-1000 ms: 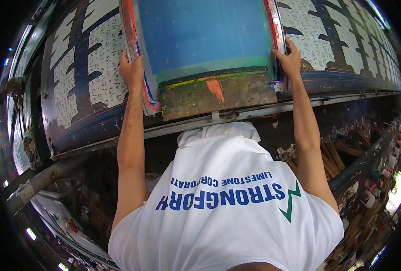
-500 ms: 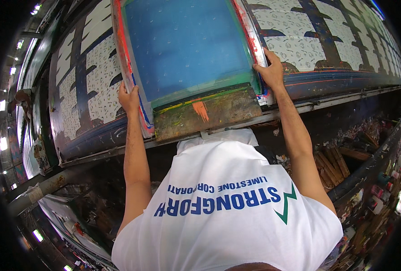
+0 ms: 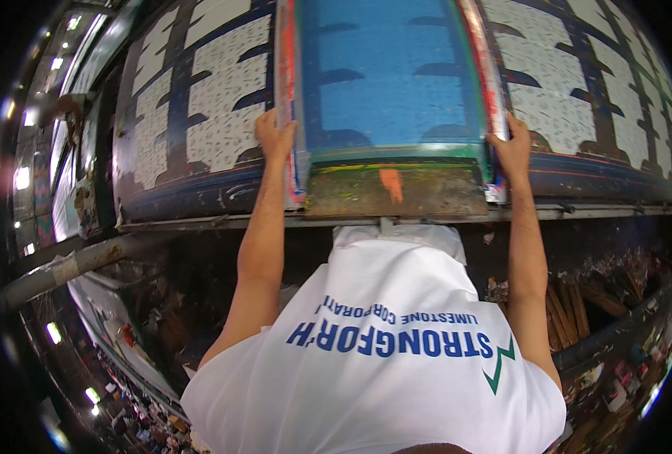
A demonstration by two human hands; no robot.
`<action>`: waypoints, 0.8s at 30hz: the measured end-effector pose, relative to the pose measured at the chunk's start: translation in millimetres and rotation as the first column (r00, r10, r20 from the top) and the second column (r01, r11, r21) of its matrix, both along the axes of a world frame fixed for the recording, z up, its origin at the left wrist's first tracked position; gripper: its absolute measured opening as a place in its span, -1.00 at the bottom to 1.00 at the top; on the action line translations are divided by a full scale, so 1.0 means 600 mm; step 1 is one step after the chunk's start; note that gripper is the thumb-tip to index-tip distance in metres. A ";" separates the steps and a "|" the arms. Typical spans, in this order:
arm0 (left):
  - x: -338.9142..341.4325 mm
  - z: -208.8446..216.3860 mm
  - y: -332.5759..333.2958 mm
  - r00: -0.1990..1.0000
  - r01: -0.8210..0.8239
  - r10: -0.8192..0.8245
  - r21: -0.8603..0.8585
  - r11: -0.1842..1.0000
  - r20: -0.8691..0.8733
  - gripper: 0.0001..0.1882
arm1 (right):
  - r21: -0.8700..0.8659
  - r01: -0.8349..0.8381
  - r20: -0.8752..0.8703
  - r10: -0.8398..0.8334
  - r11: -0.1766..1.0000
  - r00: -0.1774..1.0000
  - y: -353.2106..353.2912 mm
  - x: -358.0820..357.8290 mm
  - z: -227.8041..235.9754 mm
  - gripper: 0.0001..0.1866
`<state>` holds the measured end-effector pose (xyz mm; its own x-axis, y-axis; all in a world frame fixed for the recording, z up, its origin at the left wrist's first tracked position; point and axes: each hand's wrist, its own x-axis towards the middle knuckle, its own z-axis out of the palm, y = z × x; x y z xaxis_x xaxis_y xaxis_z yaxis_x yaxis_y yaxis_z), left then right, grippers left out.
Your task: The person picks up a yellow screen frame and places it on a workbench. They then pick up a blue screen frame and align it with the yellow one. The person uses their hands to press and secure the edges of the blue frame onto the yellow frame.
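Note:
A screen-printing frame (image 3: 300, 170) with blue mesh (image 3: 393, 83) lies over the long printing table in front of me. Red, green and blue ink smears its side rails. My left hand (image 3: 277, 138) is closed on the left rail, thumb on its inner side. On the right rail, my right hand (image 3: 511, 151) grips at about the same height. Dark curved outlines and paler panels show through the mesh. A brown ink-stained board (image 3: 434, 189) with an orange smear spans the near end, between my hands. My fingertips under the rails are hidden.
White patterned fabric pieces (image 3: 230, 98) lie in rows on the dark table, with more pieces (image 3: 536, 83) to the right. A metal rail (image 3: 578, 212) runs along its near edge. Wood scraps (image 3: 567, 314) lie below right; a pipe (image 3: 86, 265) juts out at left.
My view has turned, so the table and frame appear further right and straighter. Dark outlines now show clearly through the mesh, which looked nearly plain blue before. Both hands keep their grip.

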<state>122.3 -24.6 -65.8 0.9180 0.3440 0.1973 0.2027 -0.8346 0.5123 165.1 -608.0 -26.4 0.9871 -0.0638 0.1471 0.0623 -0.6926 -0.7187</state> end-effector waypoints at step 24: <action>-0.051 0.097 -0.063 0.987 0.142 -0.157 0.248 0.958 0.040 -0.49 | 0.173 0.259 0.076 -0.275 0.950 0.958 0.004 -0.118 0.004 -0.72</action>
<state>91.5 -62.2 -7.6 0.9395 0.1381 0.3134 0.0412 -0.9541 0.2967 94.5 -605.6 -24.0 0.9120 -0.3534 0.2084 -0.0336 -0.5706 -0.8205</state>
